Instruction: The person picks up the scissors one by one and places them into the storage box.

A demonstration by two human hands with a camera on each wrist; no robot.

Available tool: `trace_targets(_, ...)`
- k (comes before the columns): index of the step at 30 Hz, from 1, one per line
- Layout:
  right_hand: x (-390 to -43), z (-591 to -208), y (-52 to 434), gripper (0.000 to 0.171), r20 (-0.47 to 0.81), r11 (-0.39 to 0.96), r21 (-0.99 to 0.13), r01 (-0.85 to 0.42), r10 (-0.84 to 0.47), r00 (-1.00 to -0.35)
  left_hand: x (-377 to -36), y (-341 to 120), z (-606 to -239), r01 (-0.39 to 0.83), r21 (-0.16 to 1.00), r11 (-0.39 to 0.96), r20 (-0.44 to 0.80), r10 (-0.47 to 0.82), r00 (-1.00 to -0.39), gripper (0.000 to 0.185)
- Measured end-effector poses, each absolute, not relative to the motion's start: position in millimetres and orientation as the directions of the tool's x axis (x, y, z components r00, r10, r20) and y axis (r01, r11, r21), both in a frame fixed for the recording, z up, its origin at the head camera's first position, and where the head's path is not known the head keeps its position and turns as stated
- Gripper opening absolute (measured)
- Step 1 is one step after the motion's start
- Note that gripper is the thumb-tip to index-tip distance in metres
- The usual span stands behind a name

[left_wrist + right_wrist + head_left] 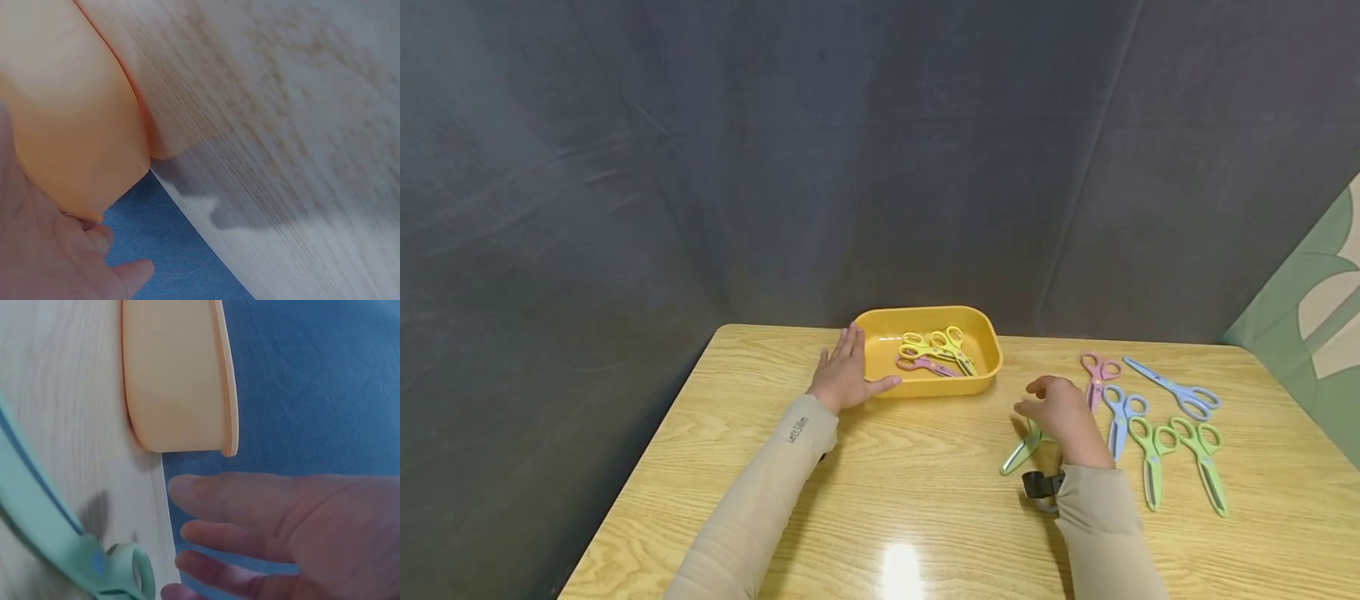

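Observation:
A yellow tray [947, 385] stands near the table's far edge and holds yellow-green scissors [942, 344] and a purple pair [925, 365]. My left hand [846, 375] lies flat against the tray's left end, fingers straight and thumb along its front wall; the left wrist view shows that hand [56, 250] beside the tray [69, 112]. My right hand [1060, 412] hovers with loosely spread fingers over a green pair of scissors [1019, 454] lying on the table. In the right wrist view, the fingers [250, 519] are stretched out just above the green scissors [37, 494], gripping nothing.
To the right of my right hand lie more scissors: a pink pair [1097, 375], two blue pairs [1120, 417] [1172, 387] and two green pairs [1152, 454] [1206, 458]. The wooden table [887, 500] has edges at left and back. A dark cloth wall stands behind.

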State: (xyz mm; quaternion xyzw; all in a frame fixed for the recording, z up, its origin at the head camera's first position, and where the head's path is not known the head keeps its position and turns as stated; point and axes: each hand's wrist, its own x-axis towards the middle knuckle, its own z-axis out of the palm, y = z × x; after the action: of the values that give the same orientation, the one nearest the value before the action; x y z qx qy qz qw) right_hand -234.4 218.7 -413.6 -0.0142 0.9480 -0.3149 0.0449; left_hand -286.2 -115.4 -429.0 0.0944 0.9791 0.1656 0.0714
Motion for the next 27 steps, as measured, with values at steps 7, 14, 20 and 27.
trace_targets(7,-232,-413,222,0.043,-0.101,0.806,-0.592,0.027,-0.041,-0.994,-286,-114,-429,0.158,0.353,0.922,-0.111,0.209,-0.972,0.118)
trace_targets(14,-231,-420,227,0.043,-0.112,0.821,-0.567,0.072,0.010,-0.994,-286,-113,-432,0.160,0.349,0.923,-0.109,0.209,-0.972,0.119)
trace_targets(20,-229,-423,231,0.045,-0.109,0.834,-0.546,0.086,0.031,-0.994,-287,-113,-433,0.157,0.350,0.923,-0.110,0.207,-0.972,0.120)
trace_targets(27,-229,-426,230,0.045,-0.095,0.859,-0.508,0.066,0.020,-0.995,-288,-114,-433,0.146,0.344,0.927,-0.123,0.198,-0.972,0.120)
